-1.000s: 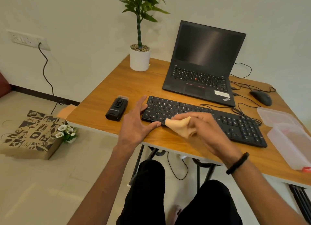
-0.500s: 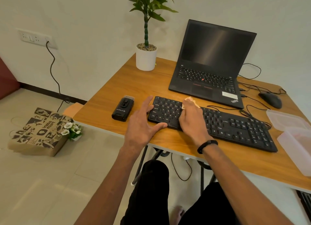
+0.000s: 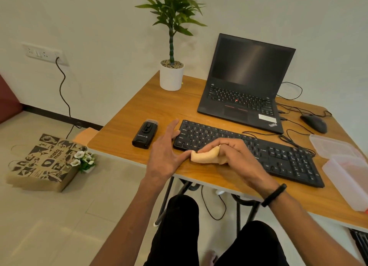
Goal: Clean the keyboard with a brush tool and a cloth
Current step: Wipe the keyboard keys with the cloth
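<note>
A black keyboard (image 3: 278, 156) lies along the front of the wooden desk (image 3: 159, 106). My left hand (image 3: 166, 154) rests with straight fingers against the keyboard's left end, steadying it. My right hand (image 3: 237, 156) grips a folded tan cloth (image 3: 205, 156) at the keyboard's front edge, near its lower left keys. The black brush tool (image 3: 145, 134) lies on the desk just left of the keyboard, bristles pointing away from me.
An open black laptop (image 3: 243, 90) stands behind the keyboard, a potted plant (image 3: 171, 74) at the back left, a mouse (image 3: 313, 123) and cables at the right. Clear plastic containers (image 3: 346, 172) sit at the right edge. A paper bag (image 3: 41, 162) lies on the floor.
My right hand pulled the cloth back from the keyboard's far rows to its front edge. My left hand stayed at the keyboard's left end.
</note>
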Tool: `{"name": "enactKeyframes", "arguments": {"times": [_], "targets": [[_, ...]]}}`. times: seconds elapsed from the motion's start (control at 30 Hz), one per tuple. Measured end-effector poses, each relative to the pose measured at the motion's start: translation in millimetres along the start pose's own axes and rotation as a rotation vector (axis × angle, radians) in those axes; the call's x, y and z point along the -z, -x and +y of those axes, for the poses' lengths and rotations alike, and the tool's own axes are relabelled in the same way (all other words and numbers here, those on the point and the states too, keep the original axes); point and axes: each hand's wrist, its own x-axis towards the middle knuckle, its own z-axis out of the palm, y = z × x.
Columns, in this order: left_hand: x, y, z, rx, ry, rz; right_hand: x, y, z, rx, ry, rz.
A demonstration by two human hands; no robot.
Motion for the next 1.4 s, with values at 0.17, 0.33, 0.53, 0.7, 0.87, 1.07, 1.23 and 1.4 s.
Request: {"name": "enactKeyframes", "arguments": {"times": [0.17,0.33,0.53,0.7,0.87,1.07,1.23,1.4], "targets": [[-1,0,0,0.005,0.009,0.014,14,-33,-2,0.064,0.072,0.396],[-1,0,1,-0.002,0.025,0.026,-21,-62,16,0.055,0.484,0.319],[0,1,4,0.003,0.043,0.031,-52,-56,6,0.111,0.505,0.284],[0,3,4,0.004,0.050,0.025,-50,-25,7,0.166,0.377,0.207],[2,3,5,0.025,0.045,0.010,-17,-18,4,0.022,0.013,0.104],[3,3,7,0.051,0.050,0.010,7,-54,-9,-0.021,-0.233,0.525],[3,3,7,0.047,0.049,0.014,-35,-90,8,0.017,0.373,0.362],[5,3,6,0.043,0.089,0.017,-61,-97,-7,0.054,0.359,0.307]]}}
